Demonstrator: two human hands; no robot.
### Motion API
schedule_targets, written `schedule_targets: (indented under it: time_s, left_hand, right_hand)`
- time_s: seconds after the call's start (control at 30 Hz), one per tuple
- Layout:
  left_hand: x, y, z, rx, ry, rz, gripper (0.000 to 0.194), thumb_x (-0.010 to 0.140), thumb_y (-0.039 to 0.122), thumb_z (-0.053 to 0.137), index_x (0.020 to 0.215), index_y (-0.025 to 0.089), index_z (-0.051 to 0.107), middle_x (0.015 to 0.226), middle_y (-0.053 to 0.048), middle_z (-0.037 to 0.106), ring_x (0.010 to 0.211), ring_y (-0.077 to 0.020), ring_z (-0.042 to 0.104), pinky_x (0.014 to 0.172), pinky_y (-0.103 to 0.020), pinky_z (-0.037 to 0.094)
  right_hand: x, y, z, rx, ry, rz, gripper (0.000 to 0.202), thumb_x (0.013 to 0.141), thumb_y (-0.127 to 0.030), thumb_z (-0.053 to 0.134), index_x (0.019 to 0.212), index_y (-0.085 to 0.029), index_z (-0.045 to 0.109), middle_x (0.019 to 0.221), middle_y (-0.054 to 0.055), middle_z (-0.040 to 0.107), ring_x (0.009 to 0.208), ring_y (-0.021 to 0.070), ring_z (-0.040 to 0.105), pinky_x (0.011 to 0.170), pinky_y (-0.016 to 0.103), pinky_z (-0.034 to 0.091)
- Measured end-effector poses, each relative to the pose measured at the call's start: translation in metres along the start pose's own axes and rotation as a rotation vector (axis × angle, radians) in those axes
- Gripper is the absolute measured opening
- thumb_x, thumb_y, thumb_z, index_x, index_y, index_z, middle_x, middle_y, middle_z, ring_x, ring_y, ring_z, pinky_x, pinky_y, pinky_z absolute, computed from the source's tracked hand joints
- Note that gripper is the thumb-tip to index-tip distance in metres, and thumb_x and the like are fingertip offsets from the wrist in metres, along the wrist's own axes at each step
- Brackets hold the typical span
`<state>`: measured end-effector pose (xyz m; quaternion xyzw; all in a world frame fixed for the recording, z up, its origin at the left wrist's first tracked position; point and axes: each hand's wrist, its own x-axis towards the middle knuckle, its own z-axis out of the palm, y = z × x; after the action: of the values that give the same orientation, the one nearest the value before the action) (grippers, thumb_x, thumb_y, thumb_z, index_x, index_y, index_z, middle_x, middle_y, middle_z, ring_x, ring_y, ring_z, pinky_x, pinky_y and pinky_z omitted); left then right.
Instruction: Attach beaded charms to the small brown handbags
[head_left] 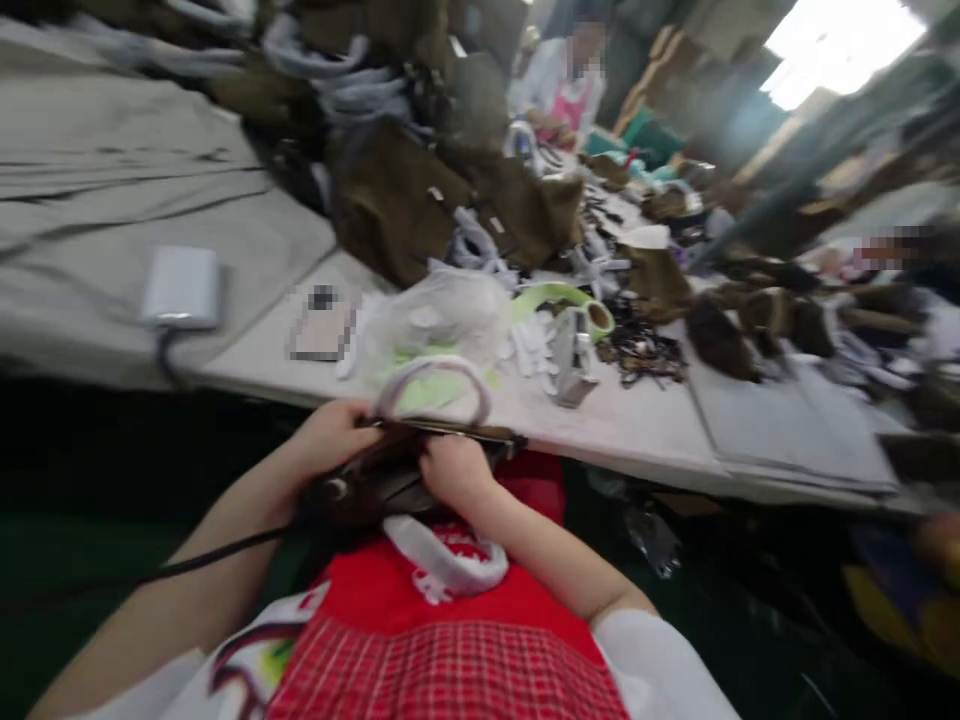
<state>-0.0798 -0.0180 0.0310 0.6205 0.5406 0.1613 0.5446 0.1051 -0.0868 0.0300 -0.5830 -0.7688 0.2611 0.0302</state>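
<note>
A dark brown handbag (pixel 382 490) rests against my lap at the table's edge, its mouth facing up. One white-wrapped handle (pixel 433 375) stands up on the far side, and another white handle (pixel 450 568) hangs toward my red apron. My left hand (pixel 337 438) grips the bag's rim at the left, fingers curled over it. My right hand (pixel 457 470) is closed at the bag's opening, with its fingertips hidden inside or behind the rim. Whatever those fingers hold cannot be made out. A black strap (pixel 217 550) runs from the bag's left end across my left forearm.
On the white table (pixel 637 430) lie a clear plastic bag (pixel 442 310), a green tape roll (pixel 598 318), a phone (pixel 324 322), a white box (pixel 182 288) and small dark parts (pixel 645 350). Brown bags (pixel 397 200) are piled behind. A co-worker (pixel 562 90) stands across.
</note>
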Motion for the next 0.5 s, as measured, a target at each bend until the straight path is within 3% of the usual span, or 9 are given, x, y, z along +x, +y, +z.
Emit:
schedule_targets:
  time_s: [0.1,0.23,0.4,0.5]
  left_hand:
    - [-0.020,-0.019,-0.014,-0.060,0.027,-0.029,0.025,0.067,0.035,0.072,0.078,0.012,0.071,0.067,0.002,0.064,0.066,-0.0164,0.057,0.060,-0.024,0.043]
    - [-0.011,-0.013,-0.010,-0.124,0.037,-0.007,0.023,0.066,0.033,0.067,0.077,0.013,0.071,0.067,0.000,0.066,0.063,-0.0158,0.057,0.060,-0.025,0.042]
    - [-0.009,-0.009,-0.004,-0.145,-0.008,-0.007,0.025,0.066,0.036,0.068,0.079,0.014,0.070,0.071,-0.001,0.068,0.065,-0.0168,0.059,0.060,-0.024,0.044]
    - [-0.007,-0.010,-0.003,-0.043,0.028,0.004,0.023,0.067,0.036,0.064,0.077,0.015,0.069,0.069,0.000,0.068,0.065,-0.0169,0.059,0.058,-0.024,0.043]
  right_hand:
    - [0.009,-0.013,0.020,0.012,0.076,-0.112,0.027,0.096,-0.023,0.045,0.117,-0.016,0.062,0.109,0.013,0.066,0.101,0.0245,0.063,0.089,0.035,0.049]
    - [0.009,-0.010,0.018,0.002,0.069,-0.259,0.031,0.093,-0.022,0.050,0.123,-0.016,0.057,0.116,0.012,0.062,0.101,0.0222,0.062,0.089,0.031,0.049]
    - [0.010,-0.006,0.017,-0.100,0.043,-0.286,0.023,0.092,-0.025,0.051,0.110,-0.019,0.064,0.113,0.011,0.058,0.094,0.0214,0.062,0.083,0.031,0.050]
    - [0.011,-0.004,0.019,-0.134,0.044,-0.341,0.020,0.092,-0.027,0.051,0.100,-0.017,0.067,0.112,0.011,0.057,0.092,0.0214,0.060,0.080,0.031,0.050]
